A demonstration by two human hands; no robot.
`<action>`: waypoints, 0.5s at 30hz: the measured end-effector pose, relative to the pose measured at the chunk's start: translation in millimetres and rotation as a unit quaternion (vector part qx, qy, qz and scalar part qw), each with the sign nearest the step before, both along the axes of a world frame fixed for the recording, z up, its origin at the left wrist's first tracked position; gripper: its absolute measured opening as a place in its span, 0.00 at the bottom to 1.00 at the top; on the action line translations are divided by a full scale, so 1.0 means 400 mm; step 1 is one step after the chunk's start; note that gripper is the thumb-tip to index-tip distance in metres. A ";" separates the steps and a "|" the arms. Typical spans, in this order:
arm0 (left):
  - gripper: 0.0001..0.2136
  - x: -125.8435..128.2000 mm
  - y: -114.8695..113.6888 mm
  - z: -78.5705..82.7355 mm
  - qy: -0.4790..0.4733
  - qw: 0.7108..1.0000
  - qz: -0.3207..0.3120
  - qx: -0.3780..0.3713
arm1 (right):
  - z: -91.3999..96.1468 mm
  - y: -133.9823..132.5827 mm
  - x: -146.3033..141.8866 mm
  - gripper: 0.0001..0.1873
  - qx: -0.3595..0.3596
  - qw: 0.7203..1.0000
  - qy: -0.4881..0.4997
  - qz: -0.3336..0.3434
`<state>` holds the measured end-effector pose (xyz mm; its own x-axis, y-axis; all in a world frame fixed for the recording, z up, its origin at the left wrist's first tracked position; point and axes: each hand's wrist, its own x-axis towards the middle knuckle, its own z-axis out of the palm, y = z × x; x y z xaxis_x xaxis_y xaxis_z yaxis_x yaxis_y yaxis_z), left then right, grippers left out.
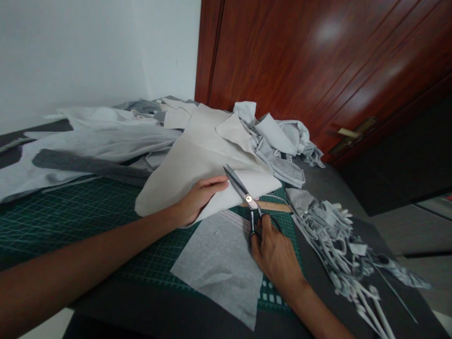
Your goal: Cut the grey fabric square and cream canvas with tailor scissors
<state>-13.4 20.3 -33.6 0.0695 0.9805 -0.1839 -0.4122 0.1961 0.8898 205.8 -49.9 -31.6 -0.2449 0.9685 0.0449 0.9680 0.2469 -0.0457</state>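
Head view: the left hand (201,200) lies flat, fingers pressed together, pinning folded white fabric (190,174) to a green cutting mat (70,216) close to the blades. The right hand (273,252) grips tailor's shears (240,188), fingers curled through the handles. A wooden ruler (273,206) lies underneath; cut grey strips (332,240) heap alongside.

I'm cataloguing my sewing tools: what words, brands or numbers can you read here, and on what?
None can be read: the wooden ruler has markings too small to read, the green cutting mat has a grid with marks too blurred to read, and the dressmaking shears show no legible brand.
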 end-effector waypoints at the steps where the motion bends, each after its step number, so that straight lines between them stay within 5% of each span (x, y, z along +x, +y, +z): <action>1: 0.12 0.000 0.000 0.001 -0.002 1.000 0.004 -0.004 | 0.000 0.001 0.001 0.07 0.002 1.000 0.000 0.000; 15: 0.10 0.002 -0.006 0.009 -0.005 0.999 -0.043 0.030 | 0.009 -0.006 -0.005 0.08 -0.003 1.000 -0.016 0.014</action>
